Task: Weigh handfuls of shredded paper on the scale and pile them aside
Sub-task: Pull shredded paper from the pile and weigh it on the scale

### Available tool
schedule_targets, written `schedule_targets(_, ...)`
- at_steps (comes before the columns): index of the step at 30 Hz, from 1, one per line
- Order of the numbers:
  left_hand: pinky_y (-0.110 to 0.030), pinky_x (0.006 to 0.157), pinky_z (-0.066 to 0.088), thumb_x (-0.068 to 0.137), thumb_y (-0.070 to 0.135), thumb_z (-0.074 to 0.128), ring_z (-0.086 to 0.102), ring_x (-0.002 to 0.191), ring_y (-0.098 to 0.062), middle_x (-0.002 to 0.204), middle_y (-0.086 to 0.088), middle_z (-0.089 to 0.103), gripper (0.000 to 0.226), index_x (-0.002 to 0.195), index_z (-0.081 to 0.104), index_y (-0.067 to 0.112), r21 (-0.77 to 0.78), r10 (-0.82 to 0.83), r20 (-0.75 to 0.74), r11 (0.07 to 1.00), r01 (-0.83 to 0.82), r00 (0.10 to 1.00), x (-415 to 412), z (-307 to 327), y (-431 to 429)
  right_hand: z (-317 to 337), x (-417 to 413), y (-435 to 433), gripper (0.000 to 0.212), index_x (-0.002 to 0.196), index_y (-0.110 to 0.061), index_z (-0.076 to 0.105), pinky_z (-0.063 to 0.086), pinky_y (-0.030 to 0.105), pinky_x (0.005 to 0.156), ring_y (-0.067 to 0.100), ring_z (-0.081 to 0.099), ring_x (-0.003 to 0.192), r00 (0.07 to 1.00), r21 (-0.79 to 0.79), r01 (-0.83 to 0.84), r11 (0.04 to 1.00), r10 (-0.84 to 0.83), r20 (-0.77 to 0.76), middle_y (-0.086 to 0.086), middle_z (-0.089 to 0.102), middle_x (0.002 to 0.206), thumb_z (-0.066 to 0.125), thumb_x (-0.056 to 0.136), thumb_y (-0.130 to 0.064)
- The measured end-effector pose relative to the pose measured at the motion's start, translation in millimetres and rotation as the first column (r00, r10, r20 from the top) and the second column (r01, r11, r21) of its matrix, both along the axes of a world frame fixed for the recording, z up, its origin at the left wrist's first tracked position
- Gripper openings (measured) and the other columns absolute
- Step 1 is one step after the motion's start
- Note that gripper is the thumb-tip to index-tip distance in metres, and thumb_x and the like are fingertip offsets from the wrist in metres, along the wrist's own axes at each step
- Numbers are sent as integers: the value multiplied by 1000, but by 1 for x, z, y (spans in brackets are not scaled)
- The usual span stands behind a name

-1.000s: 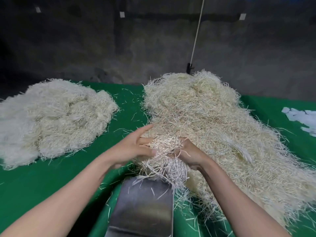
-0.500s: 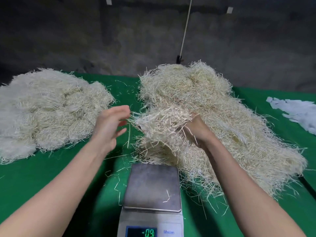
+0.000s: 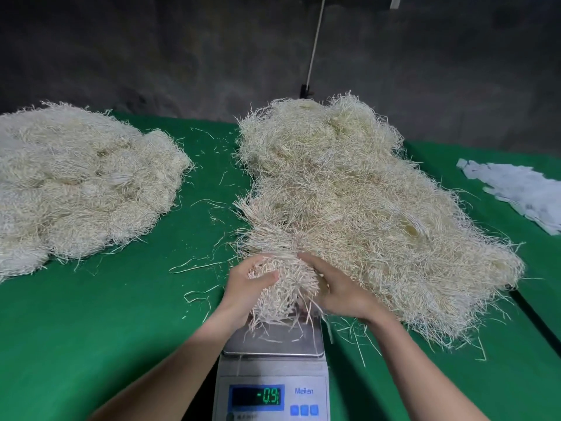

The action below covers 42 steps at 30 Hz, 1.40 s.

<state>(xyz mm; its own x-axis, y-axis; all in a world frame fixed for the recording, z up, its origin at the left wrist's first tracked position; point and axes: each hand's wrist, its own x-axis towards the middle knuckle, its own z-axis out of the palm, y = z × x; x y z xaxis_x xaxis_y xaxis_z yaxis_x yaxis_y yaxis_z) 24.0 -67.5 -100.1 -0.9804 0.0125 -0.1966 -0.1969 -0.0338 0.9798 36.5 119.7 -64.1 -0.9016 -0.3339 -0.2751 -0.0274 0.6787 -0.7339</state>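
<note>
While the left hand (image 3: 244, 288) and right hand (image 3: 341, 288) grip a handful of shredded paper (image 3: 283, 284) over the scale (image 3: 273, 373), its strands brushing the pan (image 3: 282, 344), green tabletop (image 3: 136, 314) spreads outward: large heap (image 3: 349, 202) just behind, second pile (image 3: 79, 183) left, dark rough wall (image 3: 151, 56) beyond.

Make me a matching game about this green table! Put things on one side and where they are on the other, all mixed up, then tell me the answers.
Things
1. handful of shredded paper
2. scale
3. left pile
4. white scraps

Places
A. far right on the green cloth
B. held between the left hand and the right hand
C. far left on the green cloth
D. nearest the camera, under the handful

Pairs: 1-B, 2-D, 3-C, 4-A
</note>
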Motion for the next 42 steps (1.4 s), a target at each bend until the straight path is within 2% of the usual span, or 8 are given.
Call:
schedule_targets(6, -41, 111, 26, 71, 35, 80, 40, 126, -10, 134, 13, 44, 67, 127, 44, 40, -341, -231, 46, 911, 233, 972, 3, -10, -20, -31, 14, -10, 49, 128, -18, 54, 36, 15, 92, 17, 59, 104, 956, 118, 190, 975, -156, -250, 0, 56, 128, 58, 84, 5)
schedule_targets(10, -41, 107, 33, 80, 42, 71, 54, 112, -13, 115, 19, 56, 25, 98, 55, 38, -494, -167, 18, 856, 154, 986, 1, 0, -42, -39, 18, -10, 51, 122, -13, 58, 34, 8, 59, -1, 44, 55, 942, 146, 204, 968, -154, -297, -14, 52, 69, 53, 76, 9)
schedule_targets(13, -26, 94, 16, 84, 38, 67, 48, 115, -10, 107, 24, 54, 15, 91, 54, 42, -654, -88, -140, 756, -26, 986, 5, 1, -47, -41, 17, -10, 55, 126, -18, 57, 43, 26, 87, 18, 53, 81, 928, 198, 227, 953, -151, -340, -6, 60, 77, 52, 77, 6)
schedule_targets(16, -31, 104, 10, 87, 36, 64, 26, 132, -6, 131, 23, 39, 46, 125, 42, 50, -694, -267, -196, 717, 59, 943, 10, -1, -43, -44, 15, -7, 56, 132, -24, 52, 33, 35, 104, 23, 41, 119, 934, 279, 248, 928, -152, -325, 4, 54, 122, 55, 81, -1)
schedule_targets(19, -42, 116, -1, 91, 33, 58, 4, 140, 0, 147, 28, 14, 62, 142, 26, 45, -767, -485, -169, 611, 194, 858, 10, -10, -31, -44, 14, -7, 56, 135, -24, 50, 32, 30, 100, 22, 37, 118, 949, 304, 205, 930, -113, -294, 5, 46, 117, 60, 83, -7)
schedule_targets(25, -46, 117, -1, 95, 34, 52, 21, 139, -7, 143, 18, 42, 45, 138, 42, 38, -827, -483, -95, 526, 201, 871, 8, -23, -23, -26, 15, 1, 62, 141, -29, 38, 36, 29, 99, 20, 44, 119, 982, 344, 75, 936, -10, -188, 0, 47, 120, 64, 86, -15)
schedule_targets(31, -43, 114, -10, 86, 35, 65, 26, 120, 6, 116, 35, 43, 36, 121, 57, 42, -749, -342, -211, 659, 73, 916, 7, 10, -25, 15, 20, 16, 82, 145, -40, 26, 34, 24, 99, 14, 42, 128, 996, 357, 6, 934, 25, -84, -10, 36, 148, 69, 82, -9)
schedule_targets(42, -47, 115, 14, 85, 19, 67, 49, 107, -3, 96, 33, 53, 14, 95, 70, 28, -535, -65, -471, 814, -227, 880, 20, 63, -26, 28, 20, 18, 43, 129, -24, 55, 37, 25, 103, 14, 52, 120, 906, 94, 156, 983, -105, -410, -1, 57, 131, 48, 94, -2)
